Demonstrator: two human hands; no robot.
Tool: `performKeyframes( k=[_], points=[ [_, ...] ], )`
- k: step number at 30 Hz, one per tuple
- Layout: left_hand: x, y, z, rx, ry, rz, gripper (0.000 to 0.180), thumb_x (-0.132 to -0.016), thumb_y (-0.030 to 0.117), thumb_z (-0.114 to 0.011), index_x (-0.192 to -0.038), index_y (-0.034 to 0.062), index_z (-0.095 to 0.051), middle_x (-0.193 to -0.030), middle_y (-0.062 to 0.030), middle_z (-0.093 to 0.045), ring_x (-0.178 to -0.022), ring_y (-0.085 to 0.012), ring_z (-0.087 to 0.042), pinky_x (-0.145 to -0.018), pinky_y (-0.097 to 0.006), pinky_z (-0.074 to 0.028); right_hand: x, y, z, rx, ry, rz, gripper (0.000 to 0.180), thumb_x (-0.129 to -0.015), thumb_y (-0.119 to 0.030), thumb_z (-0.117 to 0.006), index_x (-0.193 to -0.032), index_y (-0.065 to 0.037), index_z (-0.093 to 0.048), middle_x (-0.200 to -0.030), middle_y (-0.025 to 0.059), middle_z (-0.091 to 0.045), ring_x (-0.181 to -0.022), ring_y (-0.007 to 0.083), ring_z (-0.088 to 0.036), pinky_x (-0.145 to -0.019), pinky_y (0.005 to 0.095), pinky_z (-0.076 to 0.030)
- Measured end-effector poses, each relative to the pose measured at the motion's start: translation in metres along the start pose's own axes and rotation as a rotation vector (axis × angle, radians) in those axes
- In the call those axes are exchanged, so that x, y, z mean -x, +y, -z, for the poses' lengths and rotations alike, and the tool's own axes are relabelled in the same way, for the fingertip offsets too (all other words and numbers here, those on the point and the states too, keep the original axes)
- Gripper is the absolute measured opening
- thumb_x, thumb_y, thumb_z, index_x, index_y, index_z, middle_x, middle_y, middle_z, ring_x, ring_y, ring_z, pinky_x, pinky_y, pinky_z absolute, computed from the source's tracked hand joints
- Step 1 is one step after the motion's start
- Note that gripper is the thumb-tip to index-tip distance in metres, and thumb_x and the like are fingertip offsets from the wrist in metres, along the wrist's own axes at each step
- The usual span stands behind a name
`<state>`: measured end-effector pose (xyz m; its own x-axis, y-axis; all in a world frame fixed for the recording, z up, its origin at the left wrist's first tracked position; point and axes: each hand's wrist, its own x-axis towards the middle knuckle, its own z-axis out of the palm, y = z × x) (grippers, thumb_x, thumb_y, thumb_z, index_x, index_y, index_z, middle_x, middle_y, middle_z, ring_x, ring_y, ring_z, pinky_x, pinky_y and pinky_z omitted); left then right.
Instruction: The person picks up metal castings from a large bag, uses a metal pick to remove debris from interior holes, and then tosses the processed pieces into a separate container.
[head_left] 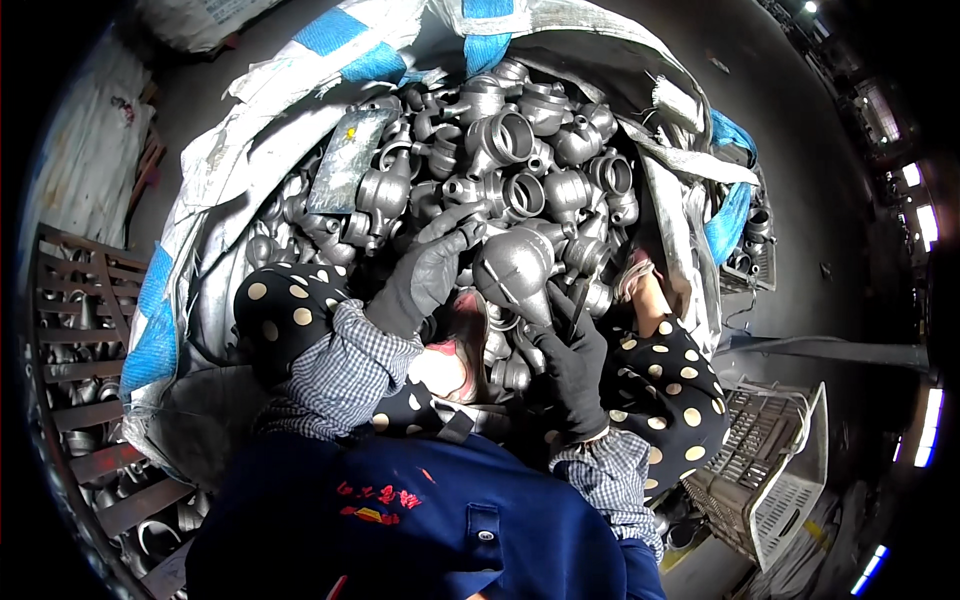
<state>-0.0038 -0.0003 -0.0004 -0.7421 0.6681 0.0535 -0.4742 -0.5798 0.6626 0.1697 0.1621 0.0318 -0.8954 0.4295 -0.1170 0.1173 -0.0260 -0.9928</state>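
Observation:
A grey, rounded metal casting (514, 268) with a tapering neck is held above a heap of similar castings. My left hand (432, 262), in a dark grey glove, has its fingers bent against the upper left of this casting. My right hand (574, 362), gloved as well, closes around the neck at the casting's lower right; some of its fingertips are hidden. Just beyond the held piece lie hollow castings with round openings, one a wide-mouthed casting (500, 140). Left of them a worn flat plate (348, 160) rests on the heap.
A large white woven sack (225, 170) with blue straps surrounds the heap, and my feet are inside it. A slatted metal crate (80, 370) with castings stands at the left. At the lower right is a tilted plastic crate (750, 470); another crate (755, 265) holds castings.

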Motion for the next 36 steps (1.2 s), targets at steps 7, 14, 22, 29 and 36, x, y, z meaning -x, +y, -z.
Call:
performKeyframes(
  k=[7,14,22,29,36],
  points=[
    [-0.002,0.002,-0.002,-0.060,-0.052,-0.018,0.054,-0.087,0.020,-0.068,-0.133,-0.0002,-0.049,-0.128,-0.0116,-0.057,-0.118,-0.0192,-0.054,-0.104,-0.035,-0.041,0.000,0.001,-0.004,-0.067,0.058,-0.022,0.046,-0.083,0.004,-0.066,-0.128,0.004,-0.055,-0.116,0.0072,-0.061,-0.102,0.0145,-0.060,-0.087,0.0259,-0.049],
    [0.000,0.007,-0.012,-0.049,-0.103,0.005,0.049,-0.090,0.018,-0.065,-0.133,0.0005,-0.048,-0.125,-0.0102,-0.058,-0.113,-0.0169,-0.057,-0.098,-0.030,-0.046,0.000,-0.009,-0.004,-0.458,-0.013,-0.256,0.044,-0.086,0.006,-0.061,-0.130,0.005,-0.054,-0.111,0.0112,-0.066,-0.096,0.0154,-0.064,-0.081,0.0249,-0.053],
    [0.004,0.016,-0.022,-0.258,-0.082,-0.006,0.037,-0.092,0.007,-0.059,-0.128,0.0033,-0.051,-0.121,-0.0122,-0.061,-0.116,-0.0230,-0.057,-0.100,-0.037,-0.046,-0.002,-0.012,-0.004,-0.534,-0.088,-0.325,0.043,-0.085,0.005,-0.059,-0.127,0.005,-0.055,-0.114,0.0124,-0.065,-0.098,0.0178,-0.064,-0.083,0.0284,-0.053],
    [0.006,0.022,-0.032,-0.184,-0.147,-0.036,0.035,-0.092,0.011,-0.061,-0.124,0.0006,-0.055,-0.119,-0.0150,-0.061,-0.117,-0.0259,-0.057,-0.100,-0.039,-0.046,-0.001,0.002,0.007,-0.549,-0.150,-0.376,0.047,-0.082,0.008,-0.053,-0.129,0.005,-0.052,-0.119,0.0159,-0.063,-0.106,0.0240,-0.063,-0.090,0.0349,-0.053],
    [0.000,0.008,-0.003,0.061,-0.269,-0.129,0.040,-0.090,0.029,-0.065,-0.120,0.0017,-0.060,-0.116,-0.0150,-0.062,-0.104,-0.0218,-0.062,-0.091,-0.032,-0.051,-0.003,-0.019,0.017,-0.600,-0.290,-0.360,0.060,-0.072,0.010,-0.052,-0.132,0.007,-0.049,-0.126,0.0179,-0.059,-0.112,0.0275,-0.061,-0.096,0.0363,-0.049]
  ],
)
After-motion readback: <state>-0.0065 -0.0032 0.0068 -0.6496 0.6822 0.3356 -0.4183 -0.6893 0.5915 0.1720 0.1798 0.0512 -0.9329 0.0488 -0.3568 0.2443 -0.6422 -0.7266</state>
